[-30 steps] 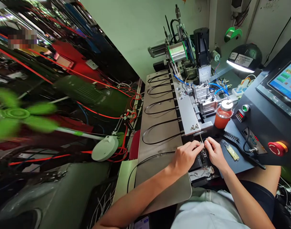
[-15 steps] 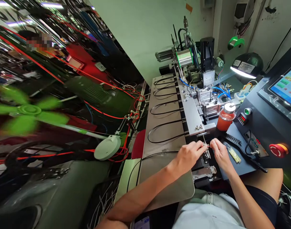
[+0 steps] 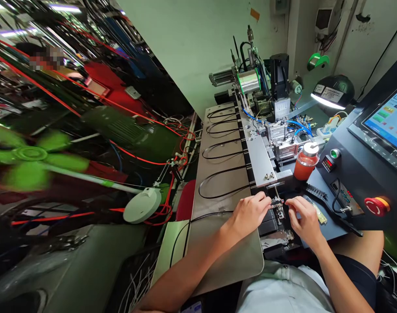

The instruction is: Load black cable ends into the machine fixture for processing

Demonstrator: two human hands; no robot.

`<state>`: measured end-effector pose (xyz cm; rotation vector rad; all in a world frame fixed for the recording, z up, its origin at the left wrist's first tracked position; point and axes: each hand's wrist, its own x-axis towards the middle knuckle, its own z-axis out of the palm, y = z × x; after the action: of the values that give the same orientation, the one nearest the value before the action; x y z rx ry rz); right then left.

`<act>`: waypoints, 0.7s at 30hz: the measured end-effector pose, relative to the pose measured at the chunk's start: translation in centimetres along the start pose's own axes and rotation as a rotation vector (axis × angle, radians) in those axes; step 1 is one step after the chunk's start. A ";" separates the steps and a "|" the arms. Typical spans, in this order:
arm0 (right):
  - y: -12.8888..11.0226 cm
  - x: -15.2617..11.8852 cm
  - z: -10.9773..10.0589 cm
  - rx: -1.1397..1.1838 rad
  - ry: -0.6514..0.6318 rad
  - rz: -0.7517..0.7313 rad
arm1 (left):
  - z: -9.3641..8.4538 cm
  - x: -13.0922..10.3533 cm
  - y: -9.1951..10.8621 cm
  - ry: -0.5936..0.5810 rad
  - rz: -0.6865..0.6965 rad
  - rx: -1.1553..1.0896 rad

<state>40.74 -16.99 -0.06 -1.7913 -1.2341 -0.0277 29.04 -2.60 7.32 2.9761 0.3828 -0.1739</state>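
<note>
My left hand [image 3: 250, 214] is closed in a pinch at the left side of a small metal clamp fixture [image 3: 279, 212]. A black cable [image 3: 214, 213] runs across the plate and under this hand, and its dark end shows at the fingertips over the fixture. On the other side, my right hand [image 3: 304, 219] has its thumb and forefinger bent towards the cable's end, where tiny reddish wire tips seem to show. What lies between those fingers is too small to make out.
Several looped black cables lie on a metal plate [image 3: 218, 152]. Behind the fixture stand a solder wire spool [image 3: 249, 81] and pneumatic cylinders. A jar of red liquid [image 3: 305, 163], a black brush [image 3: 329, 204], an emergency stop button [image 3: 377, 206] and a screen are at right; a spinning green fan [image 3: 31, 153] at left.
My hands have drawn slightly apart at the fixture, the left one back to the left. The right hand's fingers have loosened from a tighter curl. The view has shifted a little.
</note>
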 end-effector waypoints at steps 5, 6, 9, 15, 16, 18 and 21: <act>-0.2 0.0 0.0 -0.001 0.035 0.006 | 0.2 -0.1 -0.2 0.022 0.010 0.012; -0.3 0.0 -0.1 -0.011 0.058 0.010 | 0.3 -0.1 -0.3 0.026 0.017 0.013; -0.5 -0.3 -0.8 -0.027 0.137 0.023 | 0.7 -0.1 -0.3 0.036 0.030 0.010; -1.5 -0.7 -2.7 0.040 0.305 0.129 | -1.0 -0.9 -0.4 -0.023 -0.030 -0.080; -1.7 -0.8 -3.0 0.057 0.312 0.127 | -2.0 -1.5 -0.9 -0.037 -0.062 -0.117; -1.9 -1.0 -3.7 0.087 0.283 0.097 | -4.2 -3.3 -2.9 -0.044 -0.137 -0.192; -1.8 -1.1 -4.2 0.139 0.247 0.081 | -6.7 -7.5 -7.8 0.087 -0.223 -0.272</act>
<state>40.72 -20.60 2.99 -1.6601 -0.9642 -0.1103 20.45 4.03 13.99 2.6749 0.6900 -0.0123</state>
